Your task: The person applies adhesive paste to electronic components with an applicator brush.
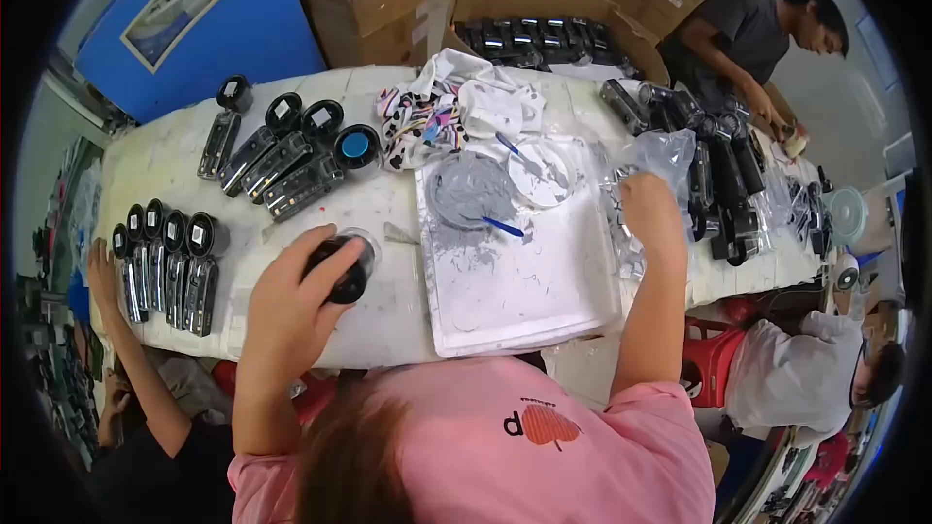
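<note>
My left hand [303,281] is wrapped round a black round part [349,281] with a clear rim, held over the table left of a white tray [524,315]. My right hand [649,209] is past the tray's right side, at a clear plastic bag [621,243] of small silvery pieces. Its fingers are bent together; what they pinch, if anything, is hidden. In the tray sit a round dish of grey paste [471,192] and a white dish [544,175]. One blue-handled spatula [503,226] lies by the paste, another [519,150] across the white dish.
Black devices with round heads [291,165] stand in rows on the left; more lie piled [723,155] on the right. Patterned cloths [456,112] are bunched behind the tray. A carton of black parts [544,39] is beyond. A co-worker's hand [102,277] rests at the left edge.
</note>
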Demonstrator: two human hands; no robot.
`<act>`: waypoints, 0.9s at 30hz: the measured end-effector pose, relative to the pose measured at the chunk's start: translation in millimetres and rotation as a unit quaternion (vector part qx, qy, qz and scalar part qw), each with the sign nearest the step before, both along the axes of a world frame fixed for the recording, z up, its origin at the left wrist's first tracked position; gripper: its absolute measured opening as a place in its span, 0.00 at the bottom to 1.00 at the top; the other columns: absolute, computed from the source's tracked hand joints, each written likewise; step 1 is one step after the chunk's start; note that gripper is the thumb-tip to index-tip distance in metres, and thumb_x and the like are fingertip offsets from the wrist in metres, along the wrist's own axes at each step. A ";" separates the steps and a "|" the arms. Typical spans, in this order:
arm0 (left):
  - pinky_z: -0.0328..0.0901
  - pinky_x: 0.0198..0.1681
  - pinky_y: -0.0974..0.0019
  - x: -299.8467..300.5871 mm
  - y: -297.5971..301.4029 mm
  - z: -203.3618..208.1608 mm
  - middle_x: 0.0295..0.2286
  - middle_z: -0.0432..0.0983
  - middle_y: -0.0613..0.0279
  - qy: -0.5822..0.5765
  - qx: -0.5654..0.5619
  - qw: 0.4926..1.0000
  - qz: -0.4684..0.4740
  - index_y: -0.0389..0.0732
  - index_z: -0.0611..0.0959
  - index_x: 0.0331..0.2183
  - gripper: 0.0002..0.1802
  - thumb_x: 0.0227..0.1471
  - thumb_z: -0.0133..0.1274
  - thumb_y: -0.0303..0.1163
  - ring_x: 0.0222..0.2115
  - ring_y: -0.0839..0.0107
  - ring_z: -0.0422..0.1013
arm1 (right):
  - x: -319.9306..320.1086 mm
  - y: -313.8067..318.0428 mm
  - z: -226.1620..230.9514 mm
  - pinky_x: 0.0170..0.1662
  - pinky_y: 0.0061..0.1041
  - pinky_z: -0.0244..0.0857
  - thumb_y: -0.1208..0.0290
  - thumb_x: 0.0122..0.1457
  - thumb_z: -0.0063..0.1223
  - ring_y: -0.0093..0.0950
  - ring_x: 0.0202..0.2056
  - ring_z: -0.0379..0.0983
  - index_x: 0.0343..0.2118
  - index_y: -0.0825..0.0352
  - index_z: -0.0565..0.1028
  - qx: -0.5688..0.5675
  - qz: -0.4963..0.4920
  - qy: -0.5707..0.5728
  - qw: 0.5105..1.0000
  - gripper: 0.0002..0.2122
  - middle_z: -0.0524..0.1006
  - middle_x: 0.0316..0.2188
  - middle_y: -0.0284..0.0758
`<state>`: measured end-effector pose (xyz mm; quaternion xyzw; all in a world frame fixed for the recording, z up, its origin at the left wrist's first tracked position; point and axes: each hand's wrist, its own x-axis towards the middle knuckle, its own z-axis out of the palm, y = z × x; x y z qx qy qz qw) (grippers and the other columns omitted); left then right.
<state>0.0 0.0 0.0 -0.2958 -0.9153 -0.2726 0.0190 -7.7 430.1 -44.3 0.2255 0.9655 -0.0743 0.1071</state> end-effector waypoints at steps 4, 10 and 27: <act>0.66 0.43 0.55 -1.3 13.4 -38.2 0.50 0.70 0.53 0.049 -0.079 0.996 -0.014 0.49 0.78 0.50 0.33 0.37 0.64 0.26 0.40 0.52 0.71 | -12.0 19.4 -28.4 0.46 0.41 0.66 0.73 0.54 0.55 0.50 0.43 0.72 0.40 0.72 0.77 -0.011 0.059 0.164 0.985 0.12 0.76 0.39 0.53; 0.67 0.42 0.57 7.4 7.6 -66.1 0.47 0.72 0.51 0.038 0.033 0.997 0.055 0.41 0.80 0.46 0.26 0.40 0.64 0.26 0.40 0.52 0.72 | -12.6 27.9 -50.9 0.44 0.41 0.66 0.76 0.54 0.51 0.49 0.40 0.73 0.39 0.68 0.79 -0.044 0.006 0.231 0.972 0.10 0.78 0.35 0.50; 0.67 0.38 0.58 18.7 -5.0 -80.8 0.34 0.75 0.51 0.052 0.208 0.972 0.097 0.36 0.80 0.38 0.18 0.40 0.63 0.22 0.36 0.53 0.72 | 16.2 -178.3 4.3 0.34 0.23 0.69 0.81 0.56 0.56 0.28 0.32 0.77 0.40 0.69 0.75 -0.423 0.341 0.229 0.808 0.08 0.78 0.32 0.36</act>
